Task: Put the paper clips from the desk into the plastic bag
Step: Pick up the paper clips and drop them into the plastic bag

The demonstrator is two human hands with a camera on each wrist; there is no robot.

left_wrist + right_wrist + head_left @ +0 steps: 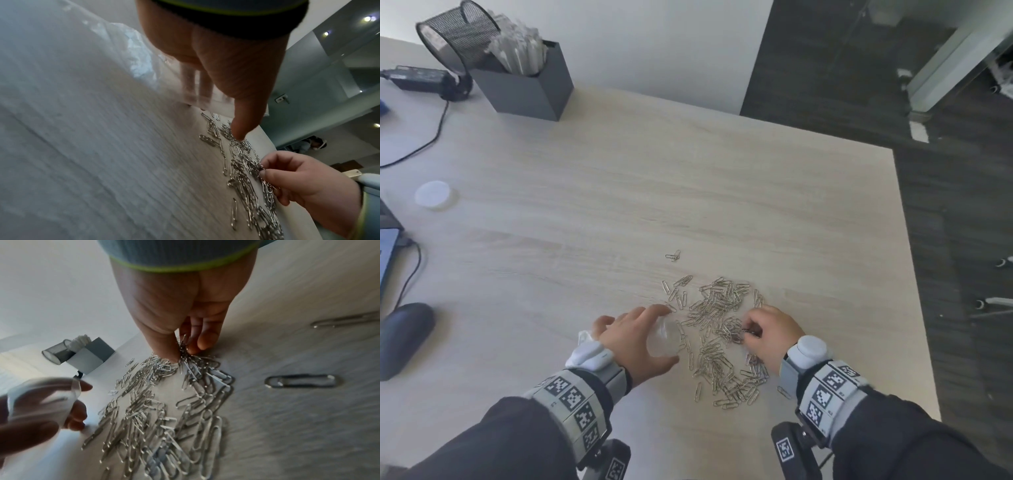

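Note:
Several silver paper clips lie in a loose heap on the light wood desk, near its front. My left hand grips a clear plastic bag just left of the heap, with the fingers curled round the bag. In the left wrist view the bag fills the left side and the thumb points down at the clips. My right hand pinches a small bunch of clips at the heap's right side. The left hand with the bag shows at the lower left of the right wrist view.
Two stray clips lie beyond the heap. A grey box of white packets, a tipped mesh cup and a power adapter stand at the back left. A white lid and a dark case lie left. The desk's right edge is close.

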